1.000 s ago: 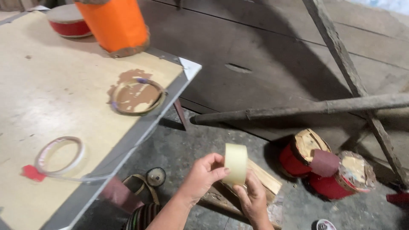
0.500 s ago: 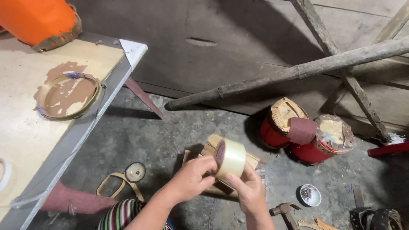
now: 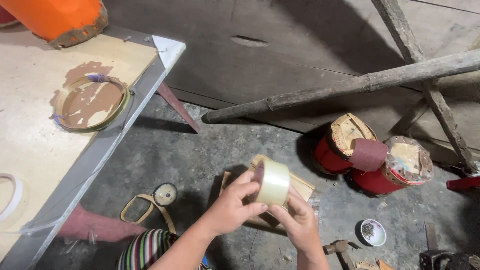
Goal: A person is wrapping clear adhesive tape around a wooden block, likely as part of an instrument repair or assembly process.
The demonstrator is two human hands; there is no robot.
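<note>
Below the table's [image 3: 107, 145] outer corner, over the grey floor, I have both hands on a roll of clear tape [image 3: 272, 181]. My left hand [image 3: 234, 206] is clamped on the roll's near side, fingers curled over its rim and thumb pressed against its face. My right hand [image 3: 298, 222] is closed under the roll from the side away from the table, fingertips touching its band. Directly beneath the roll lies a small wooden block [image 3: 300, 186] on the floor. Farther from the table than the roll, two red drums [image 3: 372, 160] lie touching each other, a long wooden pole [image 3: 350, 87] slanting above them. On the table, a round hoop [image 3: 91, 103] rests near the edge; an orange bucket [image 3: 57, 17] stands at the far end.
</note>
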